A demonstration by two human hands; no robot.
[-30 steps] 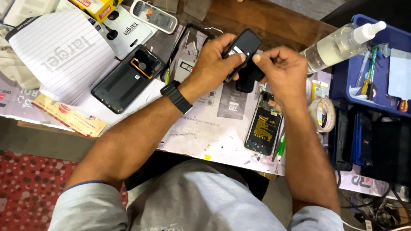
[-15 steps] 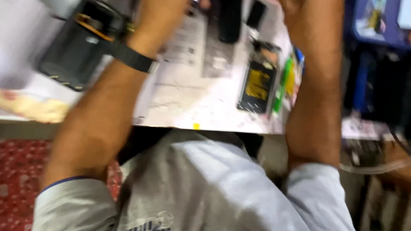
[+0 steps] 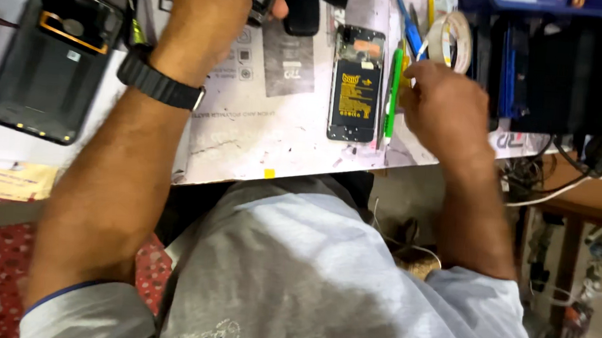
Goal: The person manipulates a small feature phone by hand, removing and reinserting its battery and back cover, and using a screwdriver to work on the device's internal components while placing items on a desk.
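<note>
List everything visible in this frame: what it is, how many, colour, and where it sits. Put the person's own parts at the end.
Opened phone: one, black with a yellow-marked battery, on the bench between the hands.
Green pen-like tool: one, along the opened phone's right edge.
Tape roll: one, pale, above the right hand.
Blue tool: one, left of the tape roll.
Black back cover: one, orange trim, far left.
Dark phone part: one, top centre.
Blue tray: one, top right edge.
White bench: one.
Wristwatch: one, black, left wrist.
Left hand: holds a small dark item, partly out of frame.
Right hand: fingers curled by the green tool.
</note>
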